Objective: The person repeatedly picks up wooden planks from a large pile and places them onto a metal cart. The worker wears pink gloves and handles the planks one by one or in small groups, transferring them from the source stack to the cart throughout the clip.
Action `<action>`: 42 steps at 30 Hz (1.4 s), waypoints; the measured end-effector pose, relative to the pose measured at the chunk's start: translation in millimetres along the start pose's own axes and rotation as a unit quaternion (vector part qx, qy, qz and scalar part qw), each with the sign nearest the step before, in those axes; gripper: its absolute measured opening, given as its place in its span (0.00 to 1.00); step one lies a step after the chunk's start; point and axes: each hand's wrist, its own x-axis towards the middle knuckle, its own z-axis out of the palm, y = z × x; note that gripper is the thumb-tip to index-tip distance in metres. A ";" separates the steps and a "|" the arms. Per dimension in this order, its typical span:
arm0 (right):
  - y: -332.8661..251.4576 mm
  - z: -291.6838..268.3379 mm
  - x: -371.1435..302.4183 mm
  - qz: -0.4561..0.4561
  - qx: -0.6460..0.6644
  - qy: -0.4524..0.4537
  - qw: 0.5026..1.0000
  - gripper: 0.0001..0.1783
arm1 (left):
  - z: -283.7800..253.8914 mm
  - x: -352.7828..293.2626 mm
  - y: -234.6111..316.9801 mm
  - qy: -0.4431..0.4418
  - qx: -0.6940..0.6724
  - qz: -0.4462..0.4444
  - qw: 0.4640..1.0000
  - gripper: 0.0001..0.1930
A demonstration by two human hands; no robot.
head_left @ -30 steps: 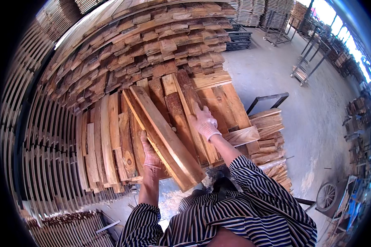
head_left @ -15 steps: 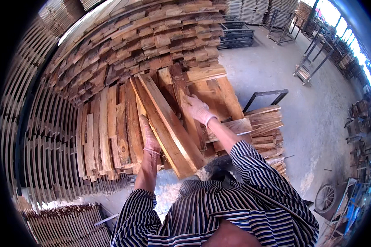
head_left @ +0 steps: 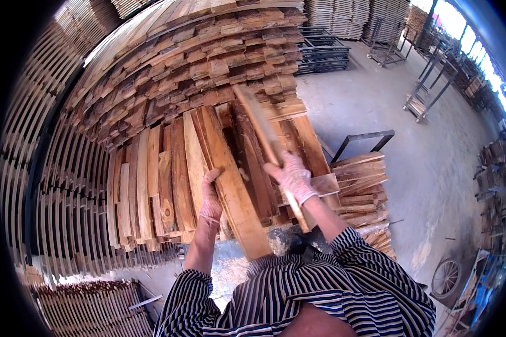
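Note:
My left hand (head_left: pixel 210 195), in a light work glove, is closed on the left edge of a wide wooden board (head_left: pixel 227 177), which slants over the pile with its near end by my waist. In my gloved right hand (head_left: pixel 293 175) is a narrower wooden plank (head_left: pixel 260 121), tilted up off the pile and smeared by motion. Beneath both lies a layer of planks (head_left: pixel 177 168) set side by side, with rough bark edges on some. A short board (head_left: pixel 324 184) lies crosswise beside my right wrist.
A tall stack of boards (head_left: pixel 208 62) rises beyond the pile. Slatted stacks (head_left: pixel 67 196) stand on the left. Right of the pile are stacked offcuts (head_left: pixel 361 174) and a dark metal frame (head_left: pixel 362 137). Farther off on the concrete floor are a trolley (head_left: pixel 424 95) and a spoked wheel (head_left: pixel 446 278).
My right hand has moved right and nearer me, lifting the narrower plank off the pile. Two boards lay slanted together before; the wide one now stays under my left hand.

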 end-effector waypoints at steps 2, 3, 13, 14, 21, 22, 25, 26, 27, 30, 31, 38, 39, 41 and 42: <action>64.6 12.8 48.1 -0.004 -0.171 0.103 0.980 0.35 | 6.7 -4.5 3.0 0.005 0.015 0.002 1.000 0.28; 58.6 22.1 54.0 -0.017 -0.159 0.074 0.984 0.34 | -8.9 -10.4 10.9 0.005 0.011 0.000 1.000 0.29; 20.2 74.4 51.7 -0.105 -0.266 0.094 0.954 0.35 | -49.6 -16.2 29.9 0.058 -0.034 0.026 0.997 0.29; -3.1 71.4 36.3 -0.103 -0.255 0.044 0.961 0.36 | -50.2 -23.4 33.0 0.064 -0.021 0.032 0.997 0.29; 7.2 52.2 49.0 -0.183 -0.064 -0.010 0.981 0.37 | -16.3 2.0 27.8 0.091 0.058 0.049 0.993 0.27; 11.5 44.4 47.2 -0.195 0.049 -0.005 0.980 0.40 | 1.6 13.6 19.7 0.082 0.070 0.050 0.993 0.27; -9.7 39.8 9.8 -0.192 -0.052 -0.068 0.978 0.55 | 37.6 29.0 -11.7 0.151 0.165 0.088 0.971 0.27; -51.2 24.5 -14.6 -0.108 -0.126 -0.104 0.981 0.55 | 25.4 24.7 -11.6 0.179 0.142 0.086 0.970 0.26; -34.7 23.5 -9.3 -0.123 -0.080 -0.056 0.988 0.53 | 35.2 35.5 -20.3 0.152 0.133 0.100 0.974 0.21; 3.9 23.2 1.6 -0.102 -0.056 0.017 0.993 0.49 | 24.9 50.9 -25.5 0.138 0.081 0.057 0.985 0.21; 3.5 15.1 2.7 -0.065 -0.114 0.020 0.991 0.45 | 23.1 52.6 -19.3 0.141 0.074 0.034 0.987 0.22; 21.6 31.2 83.9 -0.090 -0.192 0.072 0.975 0.31 | 14.9 48.9 3.1 0.058 0.109 -0.004 0.992 0.29; 19.3 31.5 85.8 -0.085 -0.199 0.038 0.976 0.34 | 13.6 44.8 -0.2 0.098 0.136 0.021 0.986 0.31; 15.8 33.8 76.4 -0.085 -0.211 0.074 0.971 0.37 | 23.0 44.4 -6.5 0.137 0.176 0.047 0.974 0.35; 12.4 34.4 71.1 -0.087 -0.216 0.092 0.968 0.38 | 27.0 46.4 -7.4 0.145 0.189 0.051 0.970 0.37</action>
